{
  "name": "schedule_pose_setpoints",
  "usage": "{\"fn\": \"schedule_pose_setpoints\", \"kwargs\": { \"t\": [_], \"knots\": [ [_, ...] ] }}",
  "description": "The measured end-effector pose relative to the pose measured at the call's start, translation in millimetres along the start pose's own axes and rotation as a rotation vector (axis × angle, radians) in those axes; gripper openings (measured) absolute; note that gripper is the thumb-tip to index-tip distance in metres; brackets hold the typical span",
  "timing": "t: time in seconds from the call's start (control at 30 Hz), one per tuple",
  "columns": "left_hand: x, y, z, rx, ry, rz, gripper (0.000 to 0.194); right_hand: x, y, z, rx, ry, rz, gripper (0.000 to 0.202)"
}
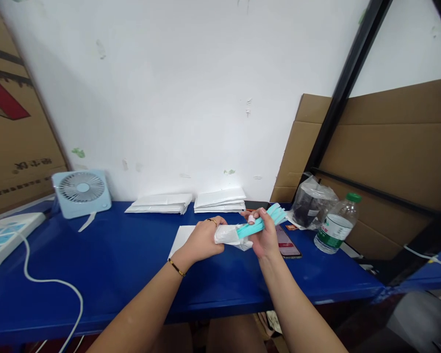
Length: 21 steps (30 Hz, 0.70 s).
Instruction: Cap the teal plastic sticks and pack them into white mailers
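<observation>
My left hand [206,239] is closed round a white plastic sleeve [227,234] above the blue table. From the sleeve's right end sticks out a bundle of flat turquoise strips [255,227]. My right hand [265,234] pinches that bundle, and its ends fan out past the fingers to the upper right. How far the strips reach inside the sleeve is hidden. A flat white sheet or packet [181,238] lies under and behind my left hand. To the right of my right hand a phone [288,243] rests on the table with its screen lit.
Two stacks of folded white packets, a left one [159,203] and a right one [219,200], lie along the wall. A light blue fan [83,193] and a power strip [7,240] with a white cable are left. A green-capped bottle [336,225] and a bagged dark container [310,203] stand right.
</observation>
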<state>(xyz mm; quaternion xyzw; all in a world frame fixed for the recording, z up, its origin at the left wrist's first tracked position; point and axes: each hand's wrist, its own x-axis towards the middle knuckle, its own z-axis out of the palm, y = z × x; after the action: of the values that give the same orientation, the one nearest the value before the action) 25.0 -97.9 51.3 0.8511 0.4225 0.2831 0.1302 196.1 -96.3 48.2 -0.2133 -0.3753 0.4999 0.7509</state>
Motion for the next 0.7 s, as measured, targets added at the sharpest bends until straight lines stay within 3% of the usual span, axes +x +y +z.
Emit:
{"fn": "schedule_pose_setpoints", "kwargs": {
  "t": [0.2, 0.37, 0.47, 0.53, 0.6, 0.7],
  "knots": [
    [-3.8, -8.2, -2.3, -0.099, 0.007, -0.032, 0.036, -8.6, 8.2, -7.8, -0.203, -0.103, 0.132, 0.022],
    [-2.6, -11.8, 4.1, -0.078, -0.006, -0.015, 0.038, -12.6, 27.8, -19.2, 0.068, 0.093, 0.231, 0.025],
    [-0.6, -6.2, 13.2, 0.023, 0.027, -0.010, 0.041, -11.8, 31.9, -6.7, 0.181, 0.153, 0.245, 0.024],
    [-0.3, -2.6, 20.2, 0.139, 0.118, -0.022, 0.059, -11.1, 30.9, 6.5, 0.148, 0.157, 0.205, 0.023],
    [-0.4, -1.3, 25.9, 0.203, 0.212, -0.055, 0.074, -10.8, 28.7, 19.0, 0.029, 0.144, 0.142, 0.021],
    [1.5, -3.7, 26.8, 0.115, 0.274, -0.090, 0.074, -7.2, 21.9, 34.1, -0.243, 0.023, 0.123, 0.024]
  ]
}}
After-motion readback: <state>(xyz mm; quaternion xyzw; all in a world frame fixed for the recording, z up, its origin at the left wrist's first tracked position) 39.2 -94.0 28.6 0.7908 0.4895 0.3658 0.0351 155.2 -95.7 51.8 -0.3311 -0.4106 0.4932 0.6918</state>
